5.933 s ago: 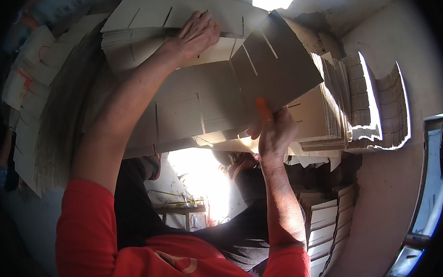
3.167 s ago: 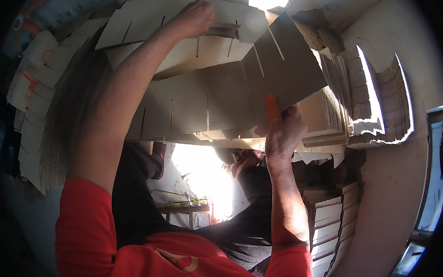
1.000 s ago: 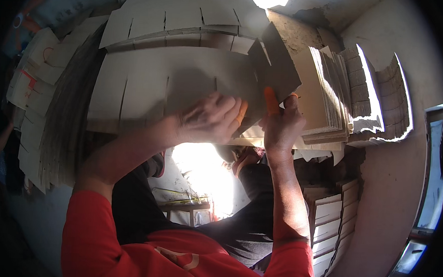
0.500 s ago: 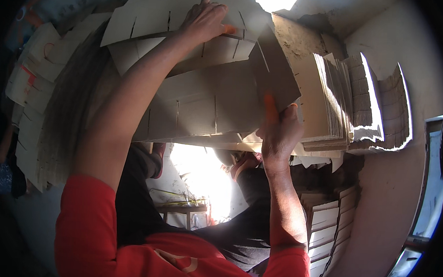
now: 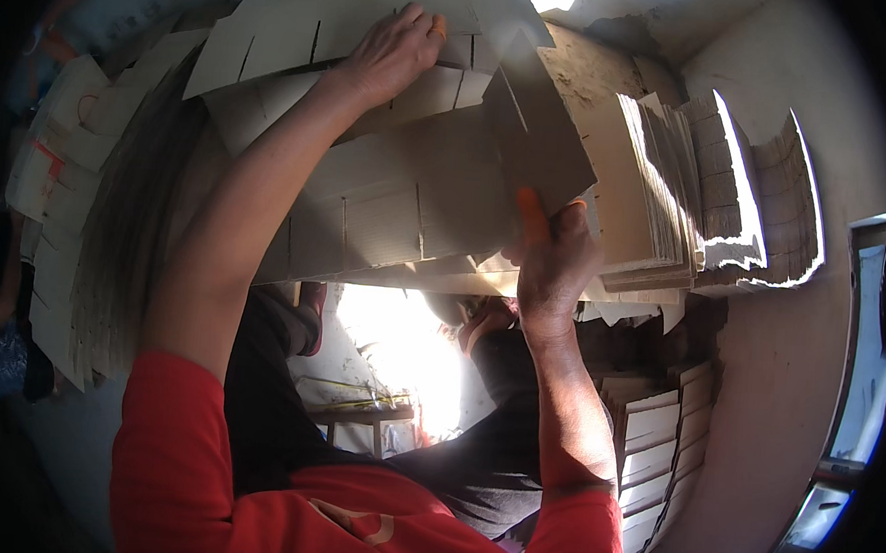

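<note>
Head view: at left, a layered cardboard stack sits with its sheets packed together, probably to save room. The left hand reaches over the far slotted sheet; whether it pinches cannot be told. Near centre lies a bent slotted sheet, its right panel angled up; the right hand pinches that panel's near edge, an orange-covered digit against its face, seemingly steadying it. Farther right stand sheet bundles.

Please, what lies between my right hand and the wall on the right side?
In the head view, a stack of cardboard comes first after the right hand, then two sunlit stacks, then the wall.
</note>
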`<state>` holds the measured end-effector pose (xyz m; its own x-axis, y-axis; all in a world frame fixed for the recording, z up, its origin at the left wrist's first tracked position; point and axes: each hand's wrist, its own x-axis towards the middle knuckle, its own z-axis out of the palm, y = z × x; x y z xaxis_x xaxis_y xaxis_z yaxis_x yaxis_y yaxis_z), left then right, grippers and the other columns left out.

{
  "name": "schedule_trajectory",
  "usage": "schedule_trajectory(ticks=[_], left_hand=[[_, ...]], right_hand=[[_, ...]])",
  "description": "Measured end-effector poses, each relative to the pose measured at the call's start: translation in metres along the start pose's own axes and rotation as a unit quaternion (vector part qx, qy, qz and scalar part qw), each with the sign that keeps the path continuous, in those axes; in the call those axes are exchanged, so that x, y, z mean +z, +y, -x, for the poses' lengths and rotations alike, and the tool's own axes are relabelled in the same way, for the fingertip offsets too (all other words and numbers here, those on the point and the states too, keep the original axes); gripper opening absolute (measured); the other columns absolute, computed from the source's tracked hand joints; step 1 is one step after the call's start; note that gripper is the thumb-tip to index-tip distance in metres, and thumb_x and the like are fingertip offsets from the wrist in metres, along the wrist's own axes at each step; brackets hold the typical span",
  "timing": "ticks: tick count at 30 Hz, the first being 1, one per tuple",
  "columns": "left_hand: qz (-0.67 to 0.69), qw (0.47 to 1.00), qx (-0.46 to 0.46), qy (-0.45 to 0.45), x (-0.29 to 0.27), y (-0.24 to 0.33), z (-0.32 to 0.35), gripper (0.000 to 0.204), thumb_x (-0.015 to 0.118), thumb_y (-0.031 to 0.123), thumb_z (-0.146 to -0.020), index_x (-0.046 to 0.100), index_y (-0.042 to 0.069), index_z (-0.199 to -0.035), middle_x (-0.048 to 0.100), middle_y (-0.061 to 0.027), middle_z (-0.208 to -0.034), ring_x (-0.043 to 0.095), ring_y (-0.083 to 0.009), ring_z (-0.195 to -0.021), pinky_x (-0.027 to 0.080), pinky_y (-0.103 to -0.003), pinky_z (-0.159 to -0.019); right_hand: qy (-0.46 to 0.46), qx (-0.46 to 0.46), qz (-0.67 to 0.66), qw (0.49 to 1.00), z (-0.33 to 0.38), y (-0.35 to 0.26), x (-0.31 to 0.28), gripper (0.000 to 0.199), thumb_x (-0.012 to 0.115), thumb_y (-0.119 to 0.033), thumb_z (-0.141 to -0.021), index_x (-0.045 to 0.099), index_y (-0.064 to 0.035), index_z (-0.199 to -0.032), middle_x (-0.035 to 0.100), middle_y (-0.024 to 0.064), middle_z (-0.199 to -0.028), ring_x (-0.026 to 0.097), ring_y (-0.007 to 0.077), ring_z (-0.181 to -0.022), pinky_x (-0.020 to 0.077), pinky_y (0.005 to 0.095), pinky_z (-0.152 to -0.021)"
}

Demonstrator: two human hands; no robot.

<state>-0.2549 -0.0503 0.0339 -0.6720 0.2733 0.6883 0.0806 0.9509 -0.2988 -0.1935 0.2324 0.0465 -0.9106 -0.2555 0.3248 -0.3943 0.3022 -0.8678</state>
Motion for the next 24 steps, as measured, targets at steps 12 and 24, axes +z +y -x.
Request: schedule_trajectory(ticks=[12,24], left_hand=[[0.078,0.993,0.081,0.044,-0.054,0.062,0.011,0.036,0.060,0.002,-0.068,0.059,-0.010,-0.102,0.052,-0.0088,-0.086,0.050,-0.0208,-0.083,0.050,-0.028,-0.063],[0.099,0.987,0.125,0.030,-0.109,0.099,0.024,0.036,0.062,0.002,-0.063,0.061,-0.013,-0.095,0.055,-0.0118,-0.087,0.049,-0.0205,-0.080,0.049,-0.028,-0.058]], right_hand=[[-0.004,-0.041,0.018,0.999,-0.003,0.015,0.004,0.018,0.064,0.007,-0.084,0.048,-0.0010,-0.085,0.054,0.0047,-0.063,0.048,0.0041,-0.058,0.0447,0.0223,-0.050],[0.008,-0.195,0.141,0.970,-0.006,0.011,0.007,0.073,0.053,0.011,-0.085,0.020,-0.0057,-0.149,0.067,0.0130,-0.090,0.062,0.0203,-0.065,0.0523,0.0291,-0.064]])
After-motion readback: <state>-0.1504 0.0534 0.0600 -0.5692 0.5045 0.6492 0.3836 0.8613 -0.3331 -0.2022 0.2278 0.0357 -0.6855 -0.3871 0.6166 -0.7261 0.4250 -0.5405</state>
